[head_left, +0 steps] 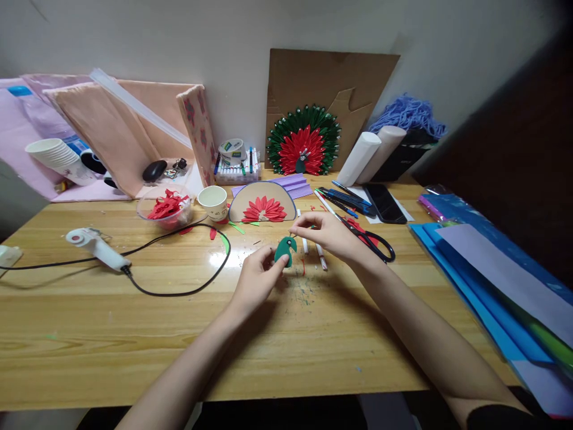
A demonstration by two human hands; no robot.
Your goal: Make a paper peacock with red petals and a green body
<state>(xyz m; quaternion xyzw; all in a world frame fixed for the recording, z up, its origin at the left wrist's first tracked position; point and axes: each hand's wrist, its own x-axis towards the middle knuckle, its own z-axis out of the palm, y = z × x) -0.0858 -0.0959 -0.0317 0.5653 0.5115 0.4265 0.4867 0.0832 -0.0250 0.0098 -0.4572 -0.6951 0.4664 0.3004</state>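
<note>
Between thumb and fingers my left hand (262, 272) holds a small green bird-shaped cutout (282, 254) with a white-and-black eye, above the table. My right hand (324, 236) is pinched close to the cutout's head; a thin dark sliver shows at its fingertips, too small to name. Beyond the hands, a half-round cardboard piece (239, 206) carries a fan of red paper petals (265, 209). Black-handled scissors (385, 248) lie beside my right wrist. White marker pens (322, 257) lie beneath the right hand.
A corded white glue gun (101, 248) lies left, its black cable (179, 294) looping across the table. A paper cup (213, 203) and a tub of red scraps (165, 209) stand behind. A finished peacock (304, 143) leans at the back. Folders (483, 286) line the right edge.
</note>
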